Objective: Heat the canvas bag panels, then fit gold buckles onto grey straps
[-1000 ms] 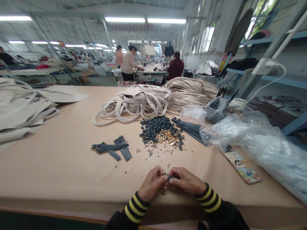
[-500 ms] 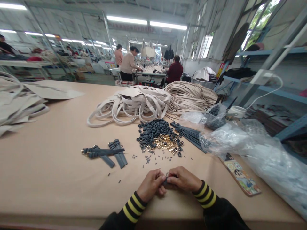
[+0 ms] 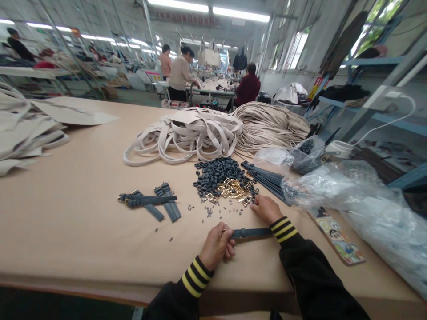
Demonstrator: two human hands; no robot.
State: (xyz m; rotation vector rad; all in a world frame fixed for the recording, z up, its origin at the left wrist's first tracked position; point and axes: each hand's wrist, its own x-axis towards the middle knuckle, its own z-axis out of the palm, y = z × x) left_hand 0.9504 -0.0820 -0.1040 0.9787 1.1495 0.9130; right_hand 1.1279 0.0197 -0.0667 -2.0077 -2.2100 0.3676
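My left hand (image 3: 218, 244) is closed around one end of a dark grey strap (image 3: 255, 233), with a sliver of gold metal at the fingertips. The strap reaches to the right, bears a small loop partway along, and passes behind my right cuff. My right hand (image 3: 267, 210) is at the right edge of a pile of dark strap loops (image 3: 216, 175), fingers bent together; whatever is between them is hidden. Gold buckles (image 3: 231, 190) lie at the pile's front. Small dark pieces (image 3: 209, 212) are scattered before it.
Buckled straps (image 3: 150, 201) lie at left. Beige straps (image 3: 187, 135) are heaped behind the loops, beside a bundle of beige cords (image 3: 271, 124). Dark strips (image 3: 267, 182), clear plastic bags (image 3: 367, 204) and a cartoon phone case (image 3: 338, 238) are at right. Beige panels (image 3: 25, 126) lie far left.
My right hand has let go of the strap and moved up and right to the edge of the loop pile. The strap now shows stretched out from my left hand.
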